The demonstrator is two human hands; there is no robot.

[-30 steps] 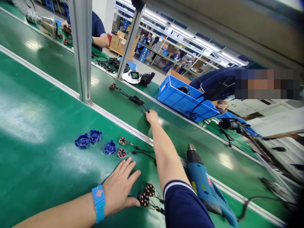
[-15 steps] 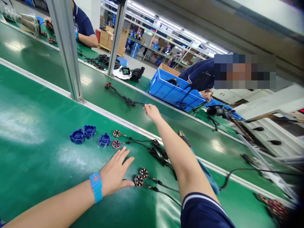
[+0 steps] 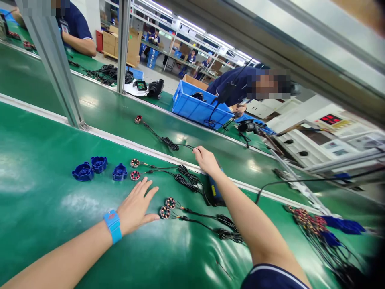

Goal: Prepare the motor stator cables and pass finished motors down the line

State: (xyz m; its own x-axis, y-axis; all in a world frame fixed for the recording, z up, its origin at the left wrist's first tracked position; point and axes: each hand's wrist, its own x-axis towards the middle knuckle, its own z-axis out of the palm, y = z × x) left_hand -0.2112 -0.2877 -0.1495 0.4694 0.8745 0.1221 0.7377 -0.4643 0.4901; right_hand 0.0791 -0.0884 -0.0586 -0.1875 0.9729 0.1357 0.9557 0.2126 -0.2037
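Note:
My right hand [image 3: 205,159] is stretched out over the white divider strip, its fingers pinched on the end of a black wire [image 3: 168,142] that runs back to a small motor stator [image 3: 138,119] on the far belt. My left hand [image 3: 135,206], with a blue wrist strap, lies flat and open on the near green belt [image 3: 36,200], its thumb beside two copper-wound stators [image 3: 167,208]. Two more wired stators [image 3: 134,168] and three blue plastic caps [image 3: 98,168] lie just beyond its fingers.
A blue heat gun [image 3: 215,192] lies partly hidden behind my right forearm. A blue crate [image 3: 198,107] stands on the far side, with a person in dark blue behind it. Aluminium posts [image 3: 55,68] rise at the left. A bundle of wired parts [image 3: 315,224] lies at the right.
My right hand has drawn back towards me with the black wire, and the stator on the far belt has slid closer. The left hand has stayed flat on the belt.

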